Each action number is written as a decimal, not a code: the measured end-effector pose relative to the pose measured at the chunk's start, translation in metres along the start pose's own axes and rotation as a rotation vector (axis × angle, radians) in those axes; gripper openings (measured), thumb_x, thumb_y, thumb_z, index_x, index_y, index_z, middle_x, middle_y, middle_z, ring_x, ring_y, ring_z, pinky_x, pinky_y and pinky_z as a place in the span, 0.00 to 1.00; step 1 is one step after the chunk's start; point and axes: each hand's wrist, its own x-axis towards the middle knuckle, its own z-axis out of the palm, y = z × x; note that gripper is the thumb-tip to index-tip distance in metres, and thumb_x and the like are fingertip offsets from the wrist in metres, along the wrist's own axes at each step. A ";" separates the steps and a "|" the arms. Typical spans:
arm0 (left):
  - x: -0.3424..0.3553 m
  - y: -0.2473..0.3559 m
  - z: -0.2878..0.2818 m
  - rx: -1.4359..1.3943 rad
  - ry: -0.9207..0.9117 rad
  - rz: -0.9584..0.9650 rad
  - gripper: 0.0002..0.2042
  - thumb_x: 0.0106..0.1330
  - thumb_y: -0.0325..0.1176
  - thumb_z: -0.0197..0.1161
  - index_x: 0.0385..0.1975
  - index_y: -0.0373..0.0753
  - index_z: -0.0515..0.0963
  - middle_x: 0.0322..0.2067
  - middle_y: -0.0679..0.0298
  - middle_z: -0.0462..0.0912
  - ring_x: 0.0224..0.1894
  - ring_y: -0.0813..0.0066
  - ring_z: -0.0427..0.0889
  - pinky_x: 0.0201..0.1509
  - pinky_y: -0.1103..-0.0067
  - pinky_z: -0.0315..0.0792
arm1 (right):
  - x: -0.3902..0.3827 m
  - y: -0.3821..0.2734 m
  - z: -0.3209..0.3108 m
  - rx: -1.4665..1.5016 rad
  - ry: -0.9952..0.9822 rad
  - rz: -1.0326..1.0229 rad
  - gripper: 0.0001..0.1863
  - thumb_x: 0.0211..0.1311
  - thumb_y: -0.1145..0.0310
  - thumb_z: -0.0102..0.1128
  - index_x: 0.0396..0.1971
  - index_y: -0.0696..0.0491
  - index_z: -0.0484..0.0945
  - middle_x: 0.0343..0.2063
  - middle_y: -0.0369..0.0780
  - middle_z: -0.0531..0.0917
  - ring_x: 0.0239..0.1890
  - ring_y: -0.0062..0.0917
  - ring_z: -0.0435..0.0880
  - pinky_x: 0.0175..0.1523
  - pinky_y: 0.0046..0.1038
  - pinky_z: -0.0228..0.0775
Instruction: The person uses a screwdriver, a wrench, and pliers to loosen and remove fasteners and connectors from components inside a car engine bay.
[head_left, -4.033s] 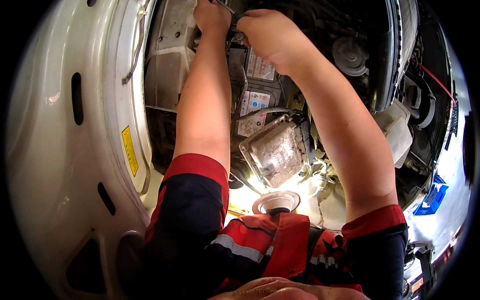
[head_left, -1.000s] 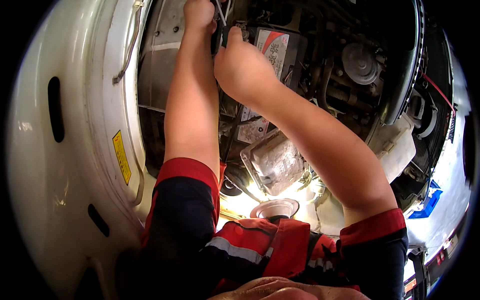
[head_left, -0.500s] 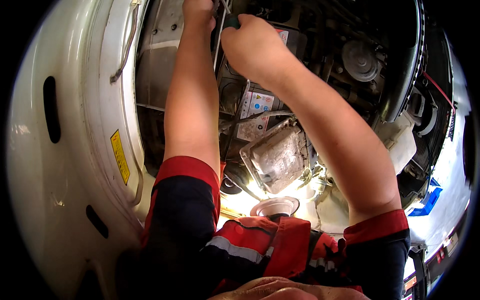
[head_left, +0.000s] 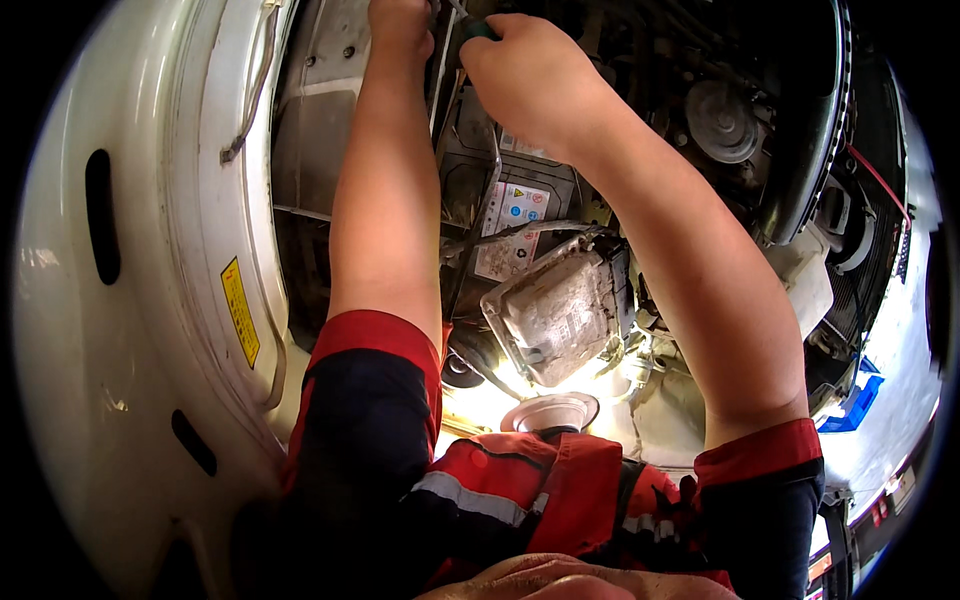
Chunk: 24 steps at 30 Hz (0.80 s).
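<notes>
Panel (head_left: 150,300): pale, curving down the whole left side, dark slots in it; its inner edge runs apart from the left forearm (head_left: 385,220).
Left hand (head_left: 402,25): at the top of the view, partly cut off; whether its fingers are spread or pinching something, I cannot tell.
Tool (head_left: 480,29): at the top, between the hands; green handle, thin shaft slanting up and left toward the left hand.
Right hand (head_left: 530,80): curled round the tool's handle.
Room: a gap lies between the two forearms, narrower toward the hands.
Battery (head_left: 514,215): seen through that gap, its upper part covered by the right hand.
Box (head_left: 555,315): grey, grimy, tilted, just below the battery; inside hidden.
Engine parts (head_left: 722,120): crowded beyond the right forearm (head_left: 690,250).
Tank (head_left: 805,280): pale, partly behind that forearm; contents not visible.
Crate (head_left: 855,402): blue, far right, well apart from the hands; contents too small to tell.
</notes>
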 end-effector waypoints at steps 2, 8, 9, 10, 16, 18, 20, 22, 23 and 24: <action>-0.006 0.001 0.010 -0.007 0.003 -0.005 0.14 0.76 0.40 0.49 0.37 0.40 0.79 0.19 0.69 0.73 0.17 0.77 0.68 0.21 0.76 0.62 | -0.001 -0.002 -0.008 0.084 0.016 -0.036 0.17 0.62 0.66 0.52 0.42 0.65 0.79 0.33 0.55 0.85 0.41 0.44 0.86 0.46 0.39 0.77; -0.012 0.009 0.026 0.066 0.039 -0.006 0.16 0.78 0.40 0.46 0.38 0.38 0.79 0.21 0.67 0.76 0.18 0.76 0.70 0.21 0.76 0.64 | 0.011 -0.003 -0.013 0.022 0.063 -0.130 0.17 0.62 0.68 0.47 0.41 0.64 0.81 0.31 0.58 0.84 0.38 0.47 0.85 0.46 0.37 0.76; -0.014 0.007 0.033 0.047 0.066 0.012 0.16 0.78 0.41 0.46 0.37 0.38 0.78 0.21 0.67 0.75 0.18 0.76 0.70 0.21 0.76 0.63 | 0.009 0.002 -0.016 0.027 0.063 -0.127 0.17 0.62 0.68 0.47 0.41 0.64 0.81 0.31 0.58 0.84 0.38 0.47 0.85 0.46 0.37 0.76; -0.014 0.006 0.032 0.025 0.098 0.036 0.17 0.79 0.41 0.45 0.36 0.38 0.78 0.20 0.67 0.75 0.18 0.76 0.70 0.21 0.75 0.63 | -0.005 -0.008 -0.021 0.113 0.004 -0.092 0.17 0.62 0.68 0.48 0.40 0.64 0.81 0.32 0.57 0.84 0.39 0.47 0.85 0.47 0.37 0.75; -0.012 0.001 0.010 0.074 -0.069 0.042 0.14 0.75 0.39 0.47 0.29 0.40 0.75 0.17 0.66 0.71 0.17 0.74 0.69 0.20 0.75 0.62 | 0.003 0.010 0.005 -0.025 0.016 -0.016 0.24 0.62 0.65 0.49 0.54 0.63 0.75 0.24 0.47 0.84 0.24 0.32 0.83 0.33 0.33 0.77; -0.009 0.000 -0.001 0.098 -0.056 0.033 0.13 0.74 0.39 0.48 0.29 0.41 0.75 0.17 0.66 0.71 0.16 0.74 0.69 0.19 0.75 0.62 | 0.002 0.006 0.008 -0.009 -0.004 -0.009 0.24 0.63 0.65 0.48 0.56 0.63 0.74 0.25 0.47 0.84 0.24 0.32 0.84 0.33 0.32 0.77; -0.008 0.002 -0.002 0.116 -0.045 0.028 0.13 0.72 0.38 0.48 0.29 0.41 0.75 0.17 0.65 0.71 0.16 0.74 0.69 0.19 0.75 0.62 | 0.009 0.009 0.004 0.065 -0.025 0.002 0.23 0.63 0.64 0.50 0.54 0.63 0.75 0.27 0.48 0.85 0.28 0.34 0.85 0.35 0.34 0.78; -0.006 0.006 0.002 0.131 0.021 -0.002 0.12 0.73 0.38 0.48 0.29 0.42 0.76 0.17 0.65 0.71 0.16 0.74 0.68 0.19 0.75 0.62 | 0.019 0.010 -0.007 0.063 -0.072 -0.071 0.21 0.63 0.65 0.51 0.51 0.63 0.76 0.30 0.50 0.85 0.33 0.38 0.85 0.39 0.36 0.77; -0.013 0.011 0.018 0.125 0.011 -0.013 0.12 0.73 0.38 0.48 0.29 0.42 0.76 0.17 0.65 0.71 0.16 0.74 0.68 0.19 0.75 0.62 | 0.021 0.008 -0.017 -0.010 -0.086 -0.148 0.19 0.63 0.67 0.49 0.49 0.63 0.76 0.30 0.53 0.84 0.34 0.41 0.84 0.41 0.37 0.75; -0.021 0.016 0.034 0.084 0.053 -0.064 0.13 0.73 0.38 0.48 0.29 0.42 0.76 0.17 0.65 0.71 0.16 0.74 0.68 0.19 0.75 0.62 | 0.018 0.006 -0.028 -0.053 -0.081 -0.152 0.16 0.61 0.67 0.51 0.38 0.65 0.80 0.35 0.59 0.84 0.43 0.51 0.84 0.51 0.41 0.75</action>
